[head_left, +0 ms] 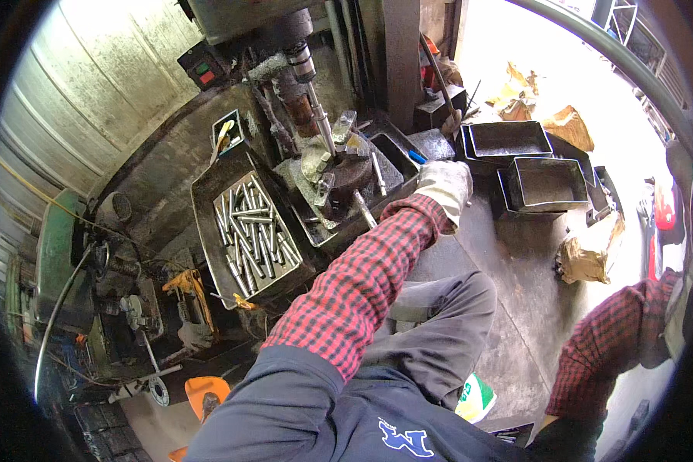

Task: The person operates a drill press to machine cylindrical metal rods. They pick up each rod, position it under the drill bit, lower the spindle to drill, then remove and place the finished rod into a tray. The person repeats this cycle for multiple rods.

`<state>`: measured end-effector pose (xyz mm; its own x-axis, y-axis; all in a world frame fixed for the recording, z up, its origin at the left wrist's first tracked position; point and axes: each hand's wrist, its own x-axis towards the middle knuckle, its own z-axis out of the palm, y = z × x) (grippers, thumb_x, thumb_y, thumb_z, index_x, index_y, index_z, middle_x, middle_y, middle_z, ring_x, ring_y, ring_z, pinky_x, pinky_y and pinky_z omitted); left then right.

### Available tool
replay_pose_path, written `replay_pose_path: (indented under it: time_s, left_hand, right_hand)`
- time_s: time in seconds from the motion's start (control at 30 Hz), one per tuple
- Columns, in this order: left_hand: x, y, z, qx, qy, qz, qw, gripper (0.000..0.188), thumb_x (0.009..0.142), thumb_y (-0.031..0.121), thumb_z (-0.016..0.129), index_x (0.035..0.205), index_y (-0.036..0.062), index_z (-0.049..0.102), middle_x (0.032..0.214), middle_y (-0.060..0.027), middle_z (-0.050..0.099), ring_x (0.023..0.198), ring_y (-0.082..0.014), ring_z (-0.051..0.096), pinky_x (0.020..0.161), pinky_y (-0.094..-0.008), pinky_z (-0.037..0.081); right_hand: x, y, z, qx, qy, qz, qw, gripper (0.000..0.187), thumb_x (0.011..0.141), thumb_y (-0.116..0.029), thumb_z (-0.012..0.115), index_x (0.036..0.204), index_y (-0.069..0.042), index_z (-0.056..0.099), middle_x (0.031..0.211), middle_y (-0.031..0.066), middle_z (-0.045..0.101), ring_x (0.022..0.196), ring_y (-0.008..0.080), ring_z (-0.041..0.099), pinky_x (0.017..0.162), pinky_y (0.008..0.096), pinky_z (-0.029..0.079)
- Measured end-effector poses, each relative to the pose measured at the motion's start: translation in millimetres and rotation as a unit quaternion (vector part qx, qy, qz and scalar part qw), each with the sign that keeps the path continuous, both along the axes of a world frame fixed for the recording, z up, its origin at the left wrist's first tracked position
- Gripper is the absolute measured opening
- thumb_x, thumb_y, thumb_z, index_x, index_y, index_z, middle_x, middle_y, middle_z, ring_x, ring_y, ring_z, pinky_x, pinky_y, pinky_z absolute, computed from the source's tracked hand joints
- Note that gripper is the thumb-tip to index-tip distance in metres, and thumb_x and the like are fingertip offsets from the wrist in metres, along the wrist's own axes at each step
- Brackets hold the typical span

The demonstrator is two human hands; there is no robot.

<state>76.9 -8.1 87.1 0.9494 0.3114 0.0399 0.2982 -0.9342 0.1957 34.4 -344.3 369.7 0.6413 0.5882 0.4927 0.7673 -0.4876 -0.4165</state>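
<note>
My left hand (446,186), in a whitish work glove, is closed beside the drill press at centre. Its fingertips are hidden, so I cannot make out what it holds. A small blue piece (416,157) shows just left of the glove. The drill chuck (303,63) carries a long bit (320,122) that points down at a metal clamping fixture (325,165) covered in shavings. To the left, a metal tray (199,202) holds many short steel rods (248,227). My right hand (676,308), also gloved, is at the far right rim, its fingers out of sight.
Black metal bins (510,140) and another bin (548,185) stand right of the press. Crumpled brown paper sacks (591,250) lie near them. A switch box (202,71) with green and red buttons hangs at upper left. A green machine (60,254) stands far left.
</note>
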Motion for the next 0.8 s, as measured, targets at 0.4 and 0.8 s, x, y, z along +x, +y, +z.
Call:
replay_pose_path:
  time_s: [0.4, 0.8]
  left_hand:
    - [50.3, -1.0, -7.1, 0.158, 0.018, -0.059, 0.986, 0.033, 0.105, 0.021, 0.066, 0.129, 0.0037, 0.08, 0.118, -0.0151, 0.084, 0.108, -0.0316, 0.081, 0.091, -0.054, 0.061]
    - [43.0, -5.7, 6.4, 0.09, -0.023, -0.006, 0.996, 0.027, 0.104, 0.016, 0.062, 0.12, 0.0024, 0.078, 0.108, -0.0194, 0.084, 0.095, -0.0341, 0.084, 0.079, -0.0512, 0.066]
  right_hand:
    - [17.9, 33.6, -12.6, 0.1, 0.021, -0.054, 0.993, 0.049, 0.098, 0.004, 0.068, 0.147, 0.006, 0.063, 0.116, 0.0209, 0.074, 0.1, 0.0296, 0.077, 0.084, 0.0363, 0.065]
    - [21.8, 39.0, -32.3, 0.21, 0.037, -0.083, 0.974, 0.044, 0.102, 0.006, 0.062, 0.146, 0.01, 0.062, 0.126, 0.022, 0.073, 0.109, 0.0277, 0.076, 0.091, 0.0332, 0.066]
